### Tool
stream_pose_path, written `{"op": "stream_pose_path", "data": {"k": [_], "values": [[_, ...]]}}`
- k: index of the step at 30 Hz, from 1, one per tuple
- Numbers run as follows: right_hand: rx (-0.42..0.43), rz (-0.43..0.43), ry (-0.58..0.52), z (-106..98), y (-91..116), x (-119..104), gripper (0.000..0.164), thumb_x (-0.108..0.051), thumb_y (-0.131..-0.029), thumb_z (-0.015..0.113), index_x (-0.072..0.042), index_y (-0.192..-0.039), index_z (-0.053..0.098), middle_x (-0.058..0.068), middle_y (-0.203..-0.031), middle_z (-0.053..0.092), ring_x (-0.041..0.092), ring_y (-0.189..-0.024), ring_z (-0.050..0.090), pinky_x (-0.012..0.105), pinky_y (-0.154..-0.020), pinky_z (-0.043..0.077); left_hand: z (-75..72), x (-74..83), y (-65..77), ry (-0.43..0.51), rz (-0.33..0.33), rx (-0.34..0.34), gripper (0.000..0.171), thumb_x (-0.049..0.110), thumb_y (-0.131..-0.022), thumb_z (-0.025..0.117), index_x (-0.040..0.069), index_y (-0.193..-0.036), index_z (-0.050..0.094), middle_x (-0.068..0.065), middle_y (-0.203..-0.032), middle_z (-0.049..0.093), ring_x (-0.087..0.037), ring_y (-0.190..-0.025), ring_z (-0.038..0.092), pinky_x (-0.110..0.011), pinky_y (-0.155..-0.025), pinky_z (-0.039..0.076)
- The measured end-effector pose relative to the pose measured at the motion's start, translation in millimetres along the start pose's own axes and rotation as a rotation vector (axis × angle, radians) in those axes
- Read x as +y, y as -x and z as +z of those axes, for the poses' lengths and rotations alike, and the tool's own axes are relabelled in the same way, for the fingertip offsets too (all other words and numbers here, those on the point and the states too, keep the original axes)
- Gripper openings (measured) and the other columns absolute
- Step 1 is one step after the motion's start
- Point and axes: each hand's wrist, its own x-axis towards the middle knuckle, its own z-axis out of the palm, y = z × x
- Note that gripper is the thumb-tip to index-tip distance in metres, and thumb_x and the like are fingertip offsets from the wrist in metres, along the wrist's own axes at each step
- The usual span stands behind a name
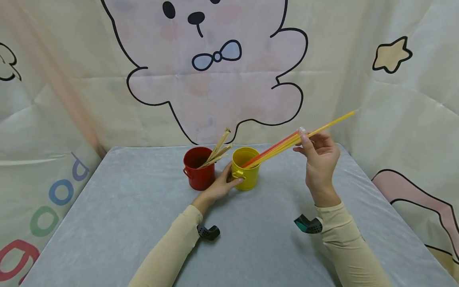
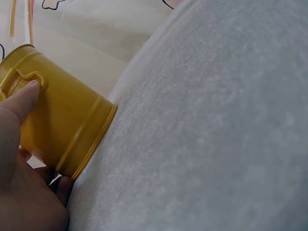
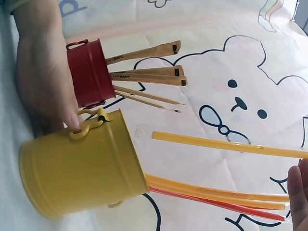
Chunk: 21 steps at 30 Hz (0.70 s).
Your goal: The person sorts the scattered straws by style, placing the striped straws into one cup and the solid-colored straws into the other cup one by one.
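Note:
My left hand (image 1: 218, 185) holds a small yellow metal bucket (image 1: 247, 181) upright on the table, thumb by its side handle and the other fingers behind it. Over at the right, my right hand (image 1: 320, 159) pinches a long yellow straw (image 1: 337, 120) in a clear wrapper. In the right wrist view this straw's lower end is just outside the bucket's mouth. A red straw (image 1: 272, 148) and more yellow ones lean out of the bucket. A red bucket (image 1: 201, 179) stands left of the yellow one, holding several tan sticks (image 1: 219, 143), some apparently in paper sleeves.
A pale grey-blue cloth (image 1: 143, 207) covers the table. Behind it hangs a curtain (image 1: 330, 59) printed with a cartoon bear, and more printed cloth stands at both sides. Each wrist carries a black device (image 1: 208, 232).

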Motion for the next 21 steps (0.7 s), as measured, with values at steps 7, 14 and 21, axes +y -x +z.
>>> {"op": "stream_pose_path", "data": {"k": [7, 14, 21], "values": [[-0.001, 0.009, 0.073, 0, 7, 11, 0.012, 0.015, -0.088, 0.065, 0.008, -0.098, 0.064, 0.009, -0.087, 0.074, 0.018, -0.067, 0.071, 0.025, -0.062, 0.061, 0.6, 0.6, -0.5, 0.004, 0.009, -0.001, 0.079, 0.036, -0.101, 0.062, 0.034, -0.162, 0.013, 0.001, -0.170, 0.018, -0.026, -0.158, 0.019, -0.053, -0.128, 0.016], [-0.011, 0.078, 0.110, 1, 12, 22, 0.016, 0.015, -0.088, 0.065, 0.002, -0.097, 0.065, 0.006, -0.086, 0.073, 0.016, -0.070, 0.071, 0.025, -0.062, 0.061, 0.9, 1.2, 0.7, 0.013, 0.014, -0.001, 0.079, 0.034, -0.100, 0.063, 0.035, -0.162, 0.013, 0.002, -0.170, 0.019, -0.025, -0.158, 0.019, -0.052, -0.129, 0.016], [-0.029, 0.121, 0.174, 0, 18, 31, 0.013, 0.011, -0.089, 0.068, 0.003, -0.098, 0.064, 0.006, -0.087, 0.073, 0.013, -0.071, 0.071, 0.024, -0.064, 0.061, 0.6, -0.1, -0.2, 0.002, -0.001, 0.000, 0.080, 0.037, -0.100, 0.064, 0.036, -0.162, 0.013, 0.002, -0.170, 0.018, -0.024, -0.158, 0.018, -0.052, -0.129, 0.016]]}}
